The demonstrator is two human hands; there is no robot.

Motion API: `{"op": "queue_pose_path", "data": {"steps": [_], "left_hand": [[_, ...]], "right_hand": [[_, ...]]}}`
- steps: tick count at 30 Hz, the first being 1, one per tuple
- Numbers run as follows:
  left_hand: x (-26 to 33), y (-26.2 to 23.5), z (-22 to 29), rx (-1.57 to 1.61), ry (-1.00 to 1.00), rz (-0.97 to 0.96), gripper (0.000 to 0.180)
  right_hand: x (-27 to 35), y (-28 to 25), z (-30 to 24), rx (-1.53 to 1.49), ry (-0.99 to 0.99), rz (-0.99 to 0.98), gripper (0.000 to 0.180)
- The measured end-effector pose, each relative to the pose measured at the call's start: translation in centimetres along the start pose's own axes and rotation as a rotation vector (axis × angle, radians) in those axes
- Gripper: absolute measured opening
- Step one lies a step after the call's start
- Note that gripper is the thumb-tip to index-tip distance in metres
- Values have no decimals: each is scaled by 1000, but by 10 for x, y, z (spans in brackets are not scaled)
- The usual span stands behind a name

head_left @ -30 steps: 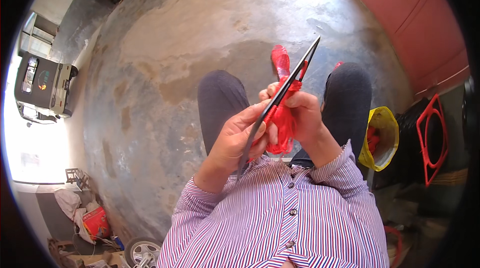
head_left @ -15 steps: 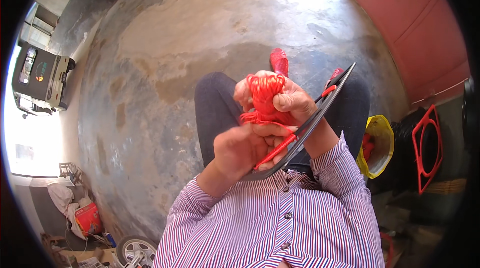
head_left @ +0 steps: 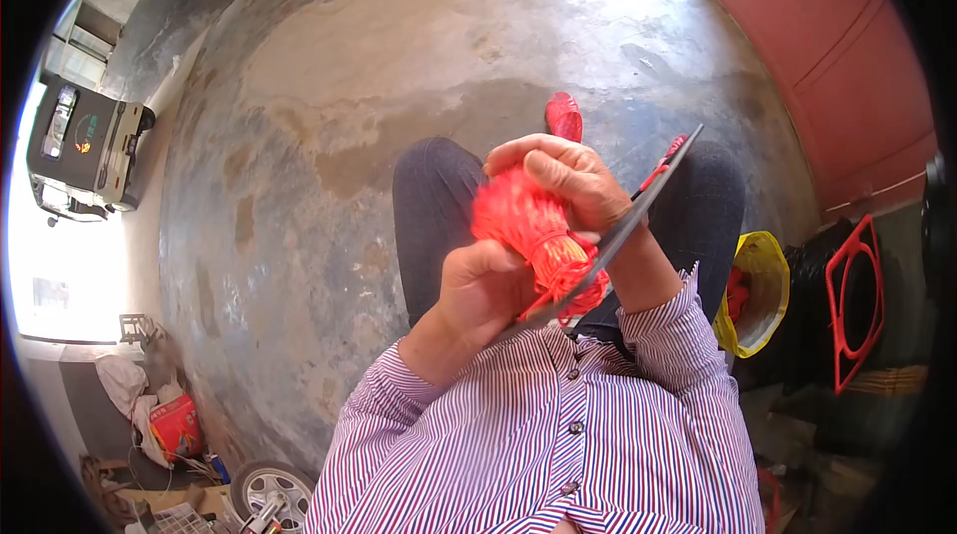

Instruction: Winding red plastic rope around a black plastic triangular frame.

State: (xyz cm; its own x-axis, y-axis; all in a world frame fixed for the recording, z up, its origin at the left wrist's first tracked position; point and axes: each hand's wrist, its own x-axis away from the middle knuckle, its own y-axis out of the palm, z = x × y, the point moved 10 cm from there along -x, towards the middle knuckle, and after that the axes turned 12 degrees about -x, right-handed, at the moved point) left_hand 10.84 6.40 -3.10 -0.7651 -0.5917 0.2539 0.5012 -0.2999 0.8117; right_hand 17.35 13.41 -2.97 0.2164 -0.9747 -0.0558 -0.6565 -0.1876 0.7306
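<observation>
A hank of shiny red cord (head_left: 513, 210), tied round near one end, lies between my hands above my lap. My right hand (head_left: 580, 187) curls over its far side, thumb and fingers closed on it. My left hand (head_left: 480, 287) holds the near side, fingers partly hidden under the cord. The hank's looped end points toward my shirt. A long, thin dark frame or bar (head_left: 653, 197), seen edge-on, slants across my right wrist and past the cord. Red wrapping (head_left: 648, 180) shows along part of it. What supports the bar is hidden.
To my right stand a yellow bag (head_left: 763, 295) with red material inside and a red frame (head_left: 855, 305) by dark bags. At left lie a red box (head_left: 175, 426) and a wheel (head_left: 271, 496). A vehicle (head_left: 85, 150) stands beyond the opening. My red shoe (head_left: 564, 116) rests on concrete.
The hank has been turned, its looped end swinging from the far side to the near right. My right hand has shifted over its top, and the left has moved in along its side.
</observation>
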Motion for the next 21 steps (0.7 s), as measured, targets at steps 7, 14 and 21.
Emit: {"op": "queue_pose_path", "data": {"steps": [7, 14, 21], "left_hand": [[4, -30, 11, -168, 22, 50, 42], [11, -44, 41, -305, 217, 187, 27], [9, -40, 31, -357, 211, 208, 19]], "right_hand": [[32, -44, 22, -152, -34, 126, 39], [43, -8, -6, 10, -119, 29, 61], [48, 17, -23, 373, -258, 137, 57]]}}
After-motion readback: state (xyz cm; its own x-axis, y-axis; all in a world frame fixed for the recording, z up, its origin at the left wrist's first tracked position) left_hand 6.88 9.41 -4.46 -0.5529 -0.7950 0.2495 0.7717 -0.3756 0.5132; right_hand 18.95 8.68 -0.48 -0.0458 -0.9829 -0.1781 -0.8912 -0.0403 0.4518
